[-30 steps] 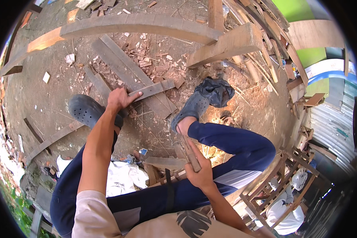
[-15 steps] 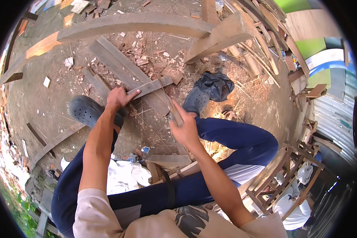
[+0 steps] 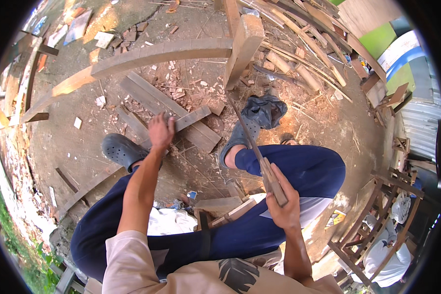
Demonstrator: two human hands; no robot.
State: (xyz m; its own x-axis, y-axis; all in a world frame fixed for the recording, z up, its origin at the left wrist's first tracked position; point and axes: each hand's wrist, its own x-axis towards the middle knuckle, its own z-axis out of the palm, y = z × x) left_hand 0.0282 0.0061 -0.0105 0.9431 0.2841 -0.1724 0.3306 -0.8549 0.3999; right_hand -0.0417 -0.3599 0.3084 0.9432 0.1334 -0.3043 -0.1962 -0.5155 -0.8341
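Brown dirt ground [image 3: 78,161] carries everything here, folks, and it's a mess. Across its far side we've got a long wooden beam [image 3: 161,53], whose right end meets a squared timber [image 3: 245,51]. Our navy trousers [image 3: 299,169] are spread wide over the near side. Two weathered planks [image 3: 154,95] lie side by side between our feet and the beam.

Slanting over our right foot is a long-bladed hand tool [image 3: 264,169]: our right hand [image 3: 284,203] is wrapped tight around its wooden handle, blade pointing away from us, clear of the wood. Next down is a wooden strip [image 3: 193,118], lying crosswise on the planks near their right-hand end. Our left hand [image 3: 160,131] is over the strip's left part, fingers a bit bent; honestly can't tell if it's gripping. Grey clogs [image 3: 121,149] on both feet, a crumpled black plastic bag [image 3: 274,110] touching the right toe, and pale wood chips [image 3: 179,93] scattered beyond the planks.
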